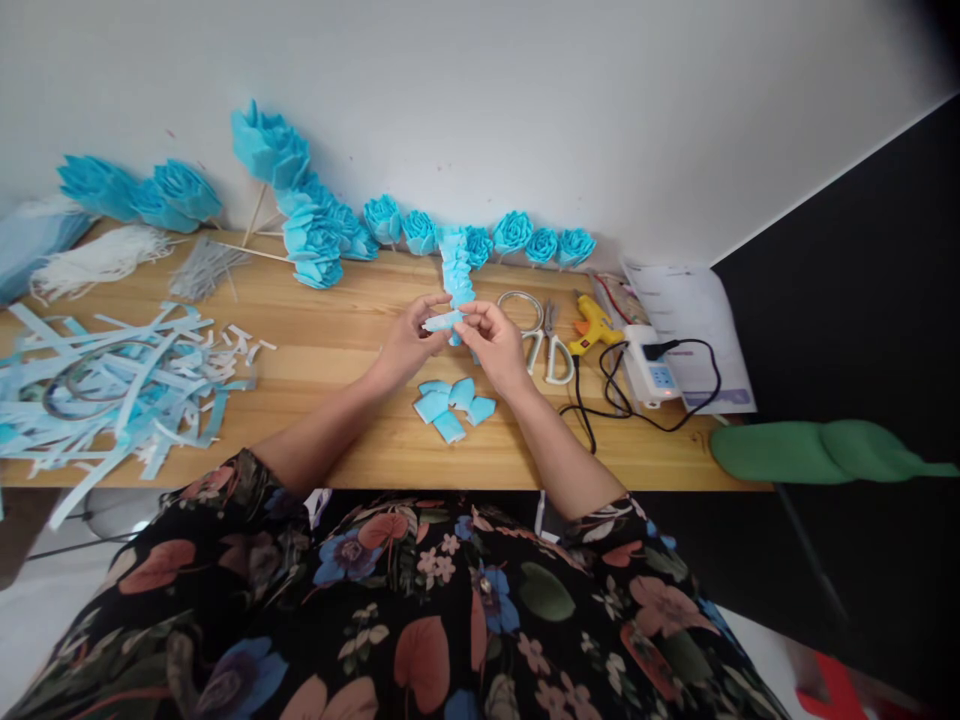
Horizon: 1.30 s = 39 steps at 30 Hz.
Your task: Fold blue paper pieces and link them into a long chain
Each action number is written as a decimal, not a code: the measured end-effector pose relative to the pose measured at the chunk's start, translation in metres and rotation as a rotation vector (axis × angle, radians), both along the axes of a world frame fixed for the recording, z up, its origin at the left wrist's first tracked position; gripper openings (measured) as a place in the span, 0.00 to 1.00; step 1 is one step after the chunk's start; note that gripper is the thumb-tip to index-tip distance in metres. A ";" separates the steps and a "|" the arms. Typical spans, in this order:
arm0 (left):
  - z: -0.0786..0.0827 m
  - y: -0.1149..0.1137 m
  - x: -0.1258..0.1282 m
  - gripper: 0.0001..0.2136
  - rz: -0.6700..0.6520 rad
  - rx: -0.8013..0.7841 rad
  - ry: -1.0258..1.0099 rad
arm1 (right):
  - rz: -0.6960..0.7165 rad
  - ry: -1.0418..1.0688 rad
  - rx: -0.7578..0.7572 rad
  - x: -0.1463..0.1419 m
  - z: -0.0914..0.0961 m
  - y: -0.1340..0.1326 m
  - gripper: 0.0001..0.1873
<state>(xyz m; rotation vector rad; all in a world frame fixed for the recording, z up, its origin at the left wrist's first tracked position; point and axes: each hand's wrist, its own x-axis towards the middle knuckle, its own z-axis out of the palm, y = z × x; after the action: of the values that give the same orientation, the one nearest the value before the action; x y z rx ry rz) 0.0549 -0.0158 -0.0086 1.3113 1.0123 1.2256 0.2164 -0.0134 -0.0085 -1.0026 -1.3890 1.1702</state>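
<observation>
Between my two hands is a small blue petal piece, pale along its face and held level above the table. My left hand pinches its left side, and the fingers of my right hand close on its right end. Just behind my fingertips a column of blue petal pieces runs back toward the wall. On the wood in front of my wrists lie several loose blue petals in a rough ring.
Blue craft roses line the wall. Scissors, a yellow glue gun and a white power strip with black cable sit at right. Cut strips heap at left. A green object juts past the right edge.
</observation>
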 end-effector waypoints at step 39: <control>0.011 -0.004 -0.001 0.22 -0.055 -0.132 -0.047 | -0.032 -0.021 0.020 0.001 0.002 0.002 0.20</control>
<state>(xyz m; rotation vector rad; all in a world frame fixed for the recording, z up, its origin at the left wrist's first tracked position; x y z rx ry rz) 0.0537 -0.0196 0.0026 1.1956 1.0003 1.1241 0.2177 -0.0115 -0.0065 -1.0222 -1.3942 1.1226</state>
